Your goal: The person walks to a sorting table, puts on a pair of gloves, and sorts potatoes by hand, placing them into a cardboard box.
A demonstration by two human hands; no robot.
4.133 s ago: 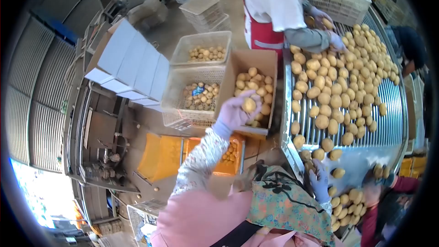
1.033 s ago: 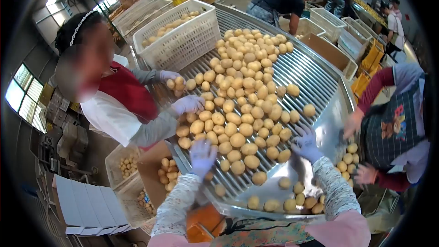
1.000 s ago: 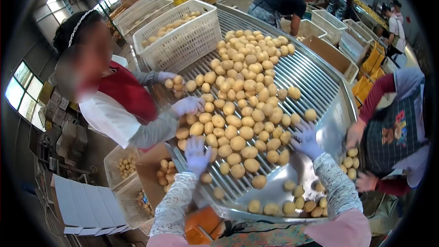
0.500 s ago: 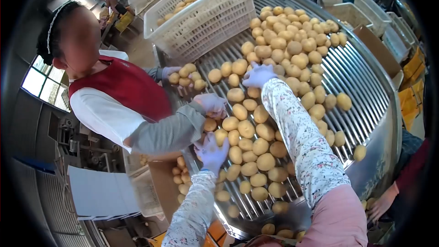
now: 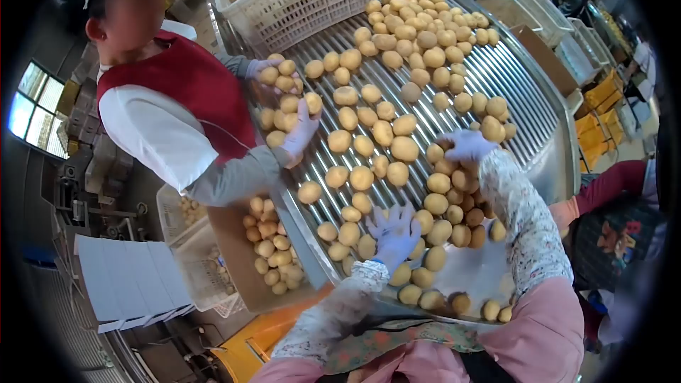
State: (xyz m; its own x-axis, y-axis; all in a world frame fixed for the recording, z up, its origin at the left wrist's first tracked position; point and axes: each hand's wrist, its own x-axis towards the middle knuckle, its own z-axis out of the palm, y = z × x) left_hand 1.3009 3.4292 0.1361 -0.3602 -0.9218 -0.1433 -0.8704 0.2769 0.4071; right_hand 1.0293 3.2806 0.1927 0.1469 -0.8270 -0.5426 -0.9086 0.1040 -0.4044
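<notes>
Potatoes (image 5: pixel 405 149) lie mid-frame; left hand (image 5: pixel 395 235) splayed at lower centre, apart from right hand (image 5: pixel 469 146) right of centre, its grip unclear.

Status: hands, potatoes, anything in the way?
Left hand open, spread over potatoes. Right hand over potatoes, grip unclear. Potatoes loose across metal rollers. Co-worker's hand nearby, holding one potato, apart from both.

From here I count the wearer's two hands (image 5: pixel 395 234), two more hands (image 5: pixel 301 131) on the red-aproned co-worker (image 5: pixel 159 110), one white crate (image 5: pixel 305 10) and innumerable potatoes (image 5: pixel 404 149) on one tabletop (image 5: pixel 528 110).
</notes>
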